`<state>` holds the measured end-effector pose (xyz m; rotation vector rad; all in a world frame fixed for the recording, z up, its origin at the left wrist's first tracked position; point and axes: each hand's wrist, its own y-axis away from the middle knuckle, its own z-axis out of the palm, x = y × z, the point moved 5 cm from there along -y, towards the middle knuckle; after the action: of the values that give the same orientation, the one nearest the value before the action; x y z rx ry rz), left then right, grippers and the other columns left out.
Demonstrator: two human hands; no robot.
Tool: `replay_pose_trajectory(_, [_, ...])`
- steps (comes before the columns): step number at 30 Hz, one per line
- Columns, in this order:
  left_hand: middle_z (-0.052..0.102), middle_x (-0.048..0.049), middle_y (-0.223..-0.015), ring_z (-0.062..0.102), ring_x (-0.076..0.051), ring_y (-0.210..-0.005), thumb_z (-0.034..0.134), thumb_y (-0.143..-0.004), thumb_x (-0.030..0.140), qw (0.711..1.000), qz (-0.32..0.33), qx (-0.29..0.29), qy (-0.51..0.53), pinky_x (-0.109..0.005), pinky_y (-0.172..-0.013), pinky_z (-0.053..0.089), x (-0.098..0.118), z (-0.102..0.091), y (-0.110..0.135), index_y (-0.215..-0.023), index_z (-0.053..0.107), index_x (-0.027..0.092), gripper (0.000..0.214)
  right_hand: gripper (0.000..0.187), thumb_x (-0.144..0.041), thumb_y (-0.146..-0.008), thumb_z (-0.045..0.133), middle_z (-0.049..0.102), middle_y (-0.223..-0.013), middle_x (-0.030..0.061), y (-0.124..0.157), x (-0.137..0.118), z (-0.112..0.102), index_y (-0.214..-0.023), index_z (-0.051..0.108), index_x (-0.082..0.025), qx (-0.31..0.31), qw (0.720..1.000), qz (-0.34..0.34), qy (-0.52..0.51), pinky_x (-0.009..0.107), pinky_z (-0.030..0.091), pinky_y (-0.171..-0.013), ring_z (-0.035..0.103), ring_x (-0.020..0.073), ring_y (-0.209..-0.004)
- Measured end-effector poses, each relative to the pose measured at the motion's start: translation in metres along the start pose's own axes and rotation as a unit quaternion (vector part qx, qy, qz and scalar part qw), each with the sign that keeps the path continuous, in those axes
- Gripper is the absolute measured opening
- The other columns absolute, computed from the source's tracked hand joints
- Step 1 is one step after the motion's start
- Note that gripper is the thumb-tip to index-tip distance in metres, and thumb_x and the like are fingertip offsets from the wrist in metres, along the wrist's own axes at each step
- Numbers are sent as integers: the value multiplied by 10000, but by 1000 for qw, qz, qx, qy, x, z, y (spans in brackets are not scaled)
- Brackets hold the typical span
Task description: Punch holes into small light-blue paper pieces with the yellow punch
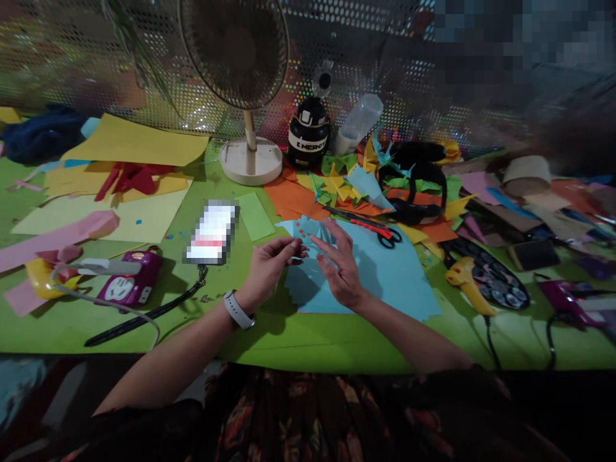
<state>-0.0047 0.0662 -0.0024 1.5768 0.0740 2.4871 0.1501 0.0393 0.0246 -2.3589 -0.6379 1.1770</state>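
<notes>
A light blue pleated paper piece (pixel 315 226) with small red-orange bits on it stands at the far edge of a blue paper sheet (pixel 389 276). My left hand (pixel 270 266), with a white band on its wrist, is by the sheet's left edge, thumb and fingers pinched together. Whatever they hold is too small to make out. Over the sheet is my right hand (pixel 342 269), its fingers apart and stretched towards the pleated piece. Whether they touch it I cannot tell. Just beyond this hand lie scissors (pixel 378 232) with red and black handles.
Behind stand a fan (pixel 250 160), a black bottle (pixel 309 138) and folded paper scraps (pixel 344 186). Left are a blurred-out phone (pixel 212 231), a purple power socket (pixel 129 279) and coloured paper (pixel 135 141). A yellow-handled tool (pixel 469 285) with a cable lies right, beside a black tray (pixel 500 276).
</notes>
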Motion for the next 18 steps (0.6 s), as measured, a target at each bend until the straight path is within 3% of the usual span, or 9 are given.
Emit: replay_pose_trajectory(18, [729, -33, -774, 690, -143, -723, 803, -718, 340, 1000, -2, -4, -9, -288, -694, 557, 3, 2, 1, -836, 713, 172, 224, 403, -453, -991, 393, 355, -1547, -27, -2, 0, 1, -1360, 541, -388, -13, 1000, 14, -4, 558, 250, -1189, 264, 245, -1456])
